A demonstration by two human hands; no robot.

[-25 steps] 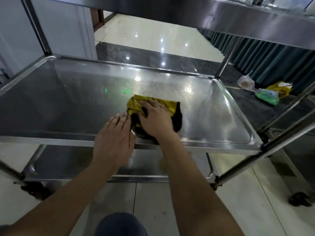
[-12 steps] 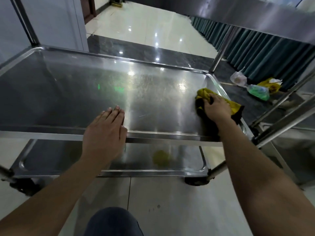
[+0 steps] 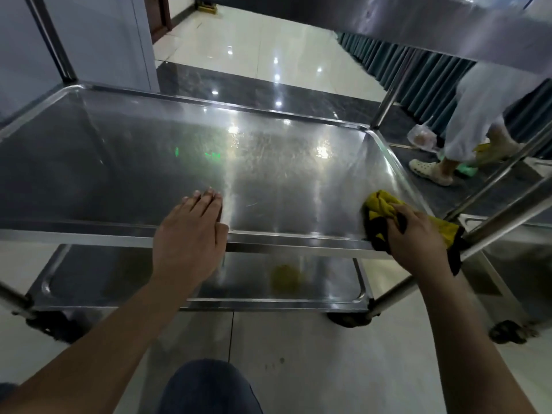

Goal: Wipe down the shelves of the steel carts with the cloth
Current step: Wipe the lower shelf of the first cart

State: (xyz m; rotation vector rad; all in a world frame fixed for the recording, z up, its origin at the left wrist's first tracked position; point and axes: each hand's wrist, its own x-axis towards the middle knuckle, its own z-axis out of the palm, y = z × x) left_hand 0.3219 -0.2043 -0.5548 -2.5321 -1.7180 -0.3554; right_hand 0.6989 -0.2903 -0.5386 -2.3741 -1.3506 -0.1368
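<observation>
Scene: A person crouches at a steel cart (image 3: 385,100) in a tiled corridor, working on its middle shelf (image 3: 179,162).
Right hand: The right hand (image 3: 418,234) curls its fingers round a bunched yellow-and-black cloth (image 3: 380,204) and presses it into the shelf's near right corner, against the raised rim.
Cloth position: The cloth lies under and just ahead of the right hand's fingers, its yellow folds poking out toward the far side and a tail trailing over the rim beside the wrist.
Left hand: The left hand (image 3: 191,234) lies flat, fingers straight and together, holding nothing, palm on the near rim with fingertips on the shelf surface.
Why so: The flat left hand likely steadies the wheeled cart while the other scrubs; bunching the cloth probably helps reach the corner seam.
Other shelves: The bottom shelf (image 3: 149,273) shows beneath, the top shelf (image 3: 418,22) overhead.
Bystander: A person in pale trousers (image 3: 490,115) and pale clogs (image 3: 430,171) stands beyond the cart.
</observation>
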